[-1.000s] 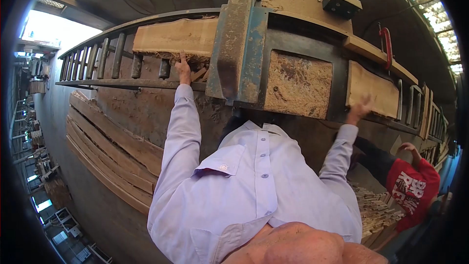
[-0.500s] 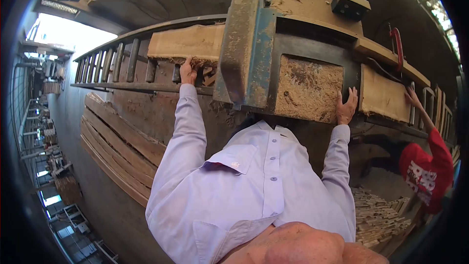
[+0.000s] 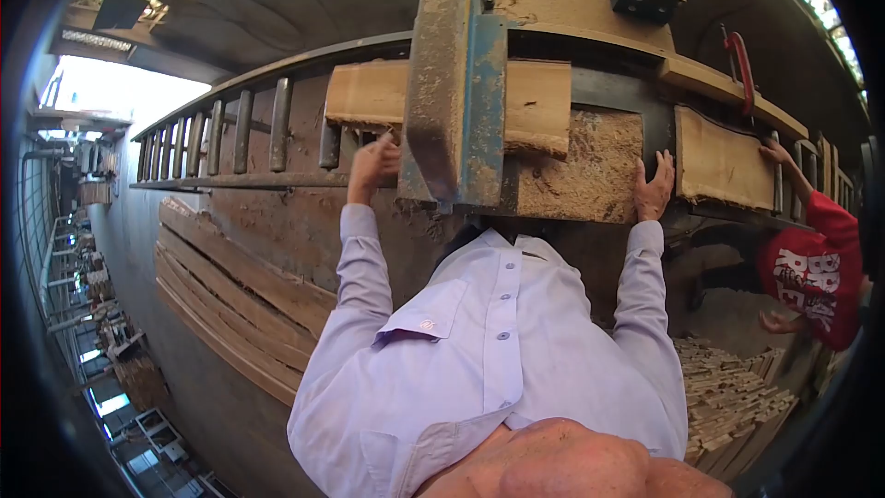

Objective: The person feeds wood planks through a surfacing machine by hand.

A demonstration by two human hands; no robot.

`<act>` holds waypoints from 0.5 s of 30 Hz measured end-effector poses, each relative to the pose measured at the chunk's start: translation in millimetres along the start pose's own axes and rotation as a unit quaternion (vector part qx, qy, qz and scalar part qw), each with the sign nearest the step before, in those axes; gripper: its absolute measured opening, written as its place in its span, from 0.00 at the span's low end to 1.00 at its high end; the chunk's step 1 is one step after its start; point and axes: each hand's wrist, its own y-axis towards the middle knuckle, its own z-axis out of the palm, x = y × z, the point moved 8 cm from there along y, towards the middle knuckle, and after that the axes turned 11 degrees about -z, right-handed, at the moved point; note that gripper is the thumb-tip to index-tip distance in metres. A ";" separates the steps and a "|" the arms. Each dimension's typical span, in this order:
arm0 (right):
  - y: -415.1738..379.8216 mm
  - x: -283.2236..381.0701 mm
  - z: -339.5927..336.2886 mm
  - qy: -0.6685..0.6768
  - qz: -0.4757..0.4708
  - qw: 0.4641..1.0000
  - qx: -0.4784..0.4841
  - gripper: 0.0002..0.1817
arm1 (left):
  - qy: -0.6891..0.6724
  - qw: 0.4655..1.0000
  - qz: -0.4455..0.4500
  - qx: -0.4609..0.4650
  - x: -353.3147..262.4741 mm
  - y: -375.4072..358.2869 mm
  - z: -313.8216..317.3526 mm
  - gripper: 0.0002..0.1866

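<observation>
A wooden board (image 3: 539, 111) with a rough, bark-like front edge lies through the blue machine frame (image 3: 484, 101), sticking out on both sides of it. My left hand (image 3: 371, 169) is beside the frame, right at the board's near edge; its fingers are bent and smeared by motion. My right hand (image 3: 654, 187) rests at the right edge of the sawdust-covered plate (image 3: 595, 180), fingers apart, with nothing in it. To its right, a second board (image 3: 724, 159) lies on the rollers, with another person's hand (image 3: 777, 153) at its far end.
A roller track (image 3: 244, 134) runs off to the left. A red clamp (image 3: 740, 74) grips the wooden fence (image 3: 728, 97) at the back. Long planks (image 3: 230, 290) lie on the left, and stacked wood strips (image 3: 728, 397) at lower right. A person in a red shirt (image 3: 811, 272) stands at right.
The board has slid right through the machine frame and now shows over the sawdust-covered plate. My left hand has moved right and slightly down. The other person's second hand has come into view.
</observation>
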 end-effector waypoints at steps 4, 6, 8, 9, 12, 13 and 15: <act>-0.4 2.7 -0.9 -0.004 0.006 1.000 -0.002 0.31 | 0.012 0.943 0.117 -0.312 -37.0 14.5 -103.7 0.26; 0.1 4.5 -0.1 -0.001 0.002 1.000 -0.005 0.31 | 0.090 0.909 0.143 -0.382 -43.0 50.8 -139.9 0.28; -1.0 0.1 -2.7 -0.006 0.006 1.000 -0.012 0.31 | 0.167 0.867 0.172 -0.437 -47.3 70.3 -162.7 0.31; -0.1 1.0 -2.3 -0.003 -0.005 1.000 -0.014 0.31 | 0.160 0.892 0.185 -0.380 -50.9 84.0 -159.5 0.31; -1.7 -2.5 -2.2 -0.017 -0.006 1.000 -0.019 0.32 | 0.189 0.895 0.203 -0.348 -54.9 111.3 -156.1 0.29; -1.6 -3.2 -1.6 -0.023 -0.014 1.000 -0.017 0.33 | 0.213 0.878 0.227 -0.363 -51.2 121.6 -164.6 0.29; -4.2 -11.9 1.0 -0.047 0.014 0.998 -0.026 0.35 | 0.084 0.932 0.209 -0.285 -45.0 111.4 -151.9 0.26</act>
